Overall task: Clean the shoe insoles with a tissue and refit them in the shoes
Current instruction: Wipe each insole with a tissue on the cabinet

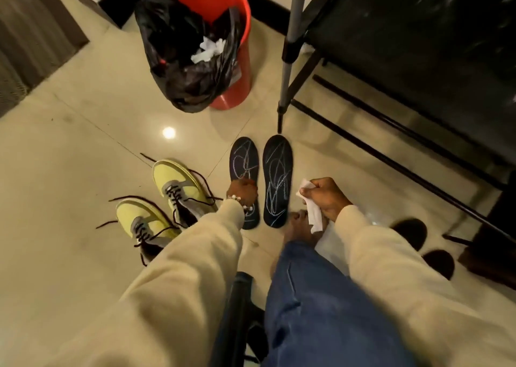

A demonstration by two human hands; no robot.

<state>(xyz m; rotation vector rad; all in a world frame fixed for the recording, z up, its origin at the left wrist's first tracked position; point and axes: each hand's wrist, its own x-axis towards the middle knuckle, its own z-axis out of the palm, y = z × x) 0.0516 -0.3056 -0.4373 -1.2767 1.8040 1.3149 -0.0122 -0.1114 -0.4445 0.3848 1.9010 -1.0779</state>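
Two dark insoles with pale scribbled lines lie side by side on the tiled floor, the left insole [243,157] and the right insole [276,176]. My left hand [242,189] is down on the middle of the left insole, back towards the camera and fingers hidden beneath it. To the right of the right insole, my right hand [325,196] pinches a white tissue [312,210] that hangs below it. Two yellow and grey sneakers, the far shoe [178,183] and the near shoe [139,221], stand to the left with their dark laces loose.
A red bin [237,31] lined with a black bag holding crumpled tissues stands behind the insoles. A grey tripod leg [289,59] and a black metal-framed stand [418,59] are at the right. Dark slippers [413,232] lie at lower right. My bare foot [296,227] is below the insoles.
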